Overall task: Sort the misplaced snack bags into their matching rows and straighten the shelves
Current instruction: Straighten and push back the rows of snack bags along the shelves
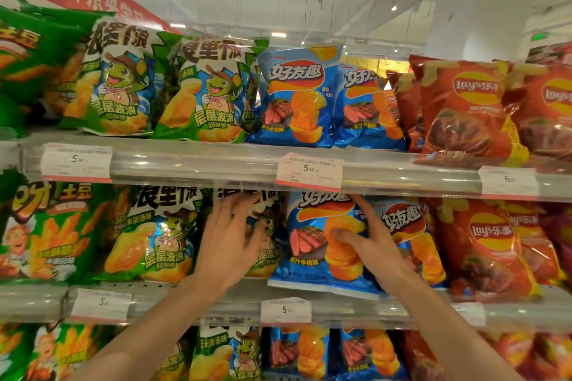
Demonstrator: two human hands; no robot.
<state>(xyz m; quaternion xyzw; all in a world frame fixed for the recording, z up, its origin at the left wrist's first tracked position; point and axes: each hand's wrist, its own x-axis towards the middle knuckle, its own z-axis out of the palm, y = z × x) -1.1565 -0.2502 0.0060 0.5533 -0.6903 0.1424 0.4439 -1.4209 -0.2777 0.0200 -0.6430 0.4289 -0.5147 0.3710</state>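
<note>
Left hand (pixel 230 244) flat, fingers spread wide on green turtle bag (pixel 263 232), steadying row. Right hand (pixel 368 241) fingers loosely open, pressing blue steak-flavour bag (pixel 312 241), likely squaring it on middle shelf (pixel 198 294).

Middle shelf packed bag to bag, shelf lip (pixel 402 182) low overhead — free room only in front.

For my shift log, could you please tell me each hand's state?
Left hand: open, fingers spread on green turtle-print snack bag.
Right hand: open, on blue steak-flavour chip bag.
</note>
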